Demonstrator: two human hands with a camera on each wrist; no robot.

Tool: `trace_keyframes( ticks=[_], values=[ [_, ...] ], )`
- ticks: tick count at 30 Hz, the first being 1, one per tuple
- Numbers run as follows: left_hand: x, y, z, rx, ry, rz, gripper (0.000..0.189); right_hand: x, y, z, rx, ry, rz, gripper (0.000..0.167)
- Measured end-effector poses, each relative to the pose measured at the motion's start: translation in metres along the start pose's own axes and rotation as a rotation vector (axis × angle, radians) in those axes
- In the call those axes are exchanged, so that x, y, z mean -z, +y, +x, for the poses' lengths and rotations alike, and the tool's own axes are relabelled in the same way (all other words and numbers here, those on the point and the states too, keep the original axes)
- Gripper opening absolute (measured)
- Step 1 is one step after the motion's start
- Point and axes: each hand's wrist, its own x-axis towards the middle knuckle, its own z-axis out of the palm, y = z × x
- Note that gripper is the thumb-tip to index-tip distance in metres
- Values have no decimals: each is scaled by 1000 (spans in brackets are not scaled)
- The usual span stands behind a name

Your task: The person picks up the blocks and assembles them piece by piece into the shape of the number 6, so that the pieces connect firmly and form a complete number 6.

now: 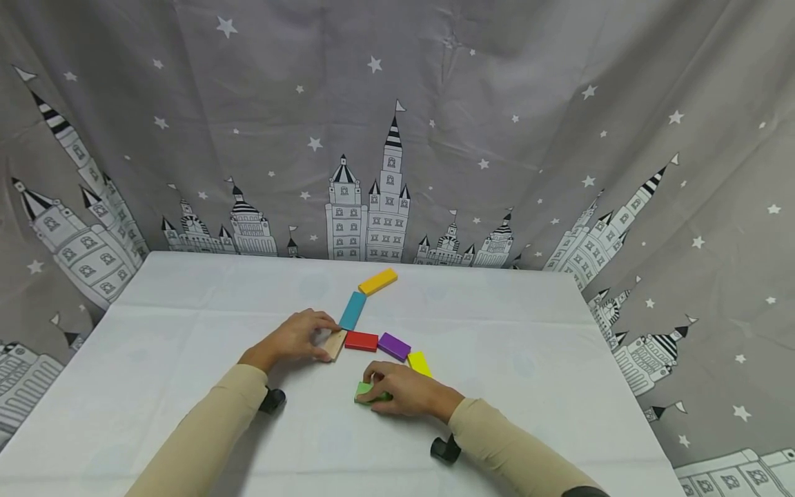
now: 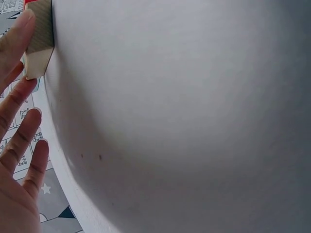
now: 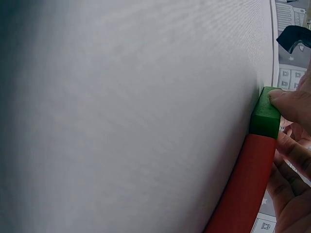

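Head view: you have even, diffuse light, seemingly from above. The white cloth-covered table (image 1: 528,359) reads bright; a soft grey shadow (image 1: 250,442) lies right of your beige fabric left sleeve (image 1: 205,421). Left wrist: dimmer, darkening rightward, table edge bowed. Right wrist: you see a darkened left edge, a smooth red rectangular block (image 3: 243,184) curved by distortion.

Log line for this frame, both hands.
left hand: holds wood block | right hand: holds green block | blue block: between wood and amber block

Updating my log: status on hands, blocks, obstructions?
Left hand holds wooden block. Right hand holds green block. Yellow block beside right hand. No obstruction visible.
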Motion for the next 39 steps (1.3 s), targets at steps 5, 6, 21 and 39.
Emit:
trace_keyframes(
  ticks=[5,6,21,39],
  values=[
    [-1,1,0,22,3,-3,52,1,0,0,4,3,-3,27],
    [-1,1,0,25,5,-2,52,1,0,0,4,4,-2,27],
    [-1,2,-1,24,29,2,53,0,1,0,3,6,0,27],
    [15,9,5,-50,-40,253,68,-2,2,0,-11,6,15,28]
  ],
)
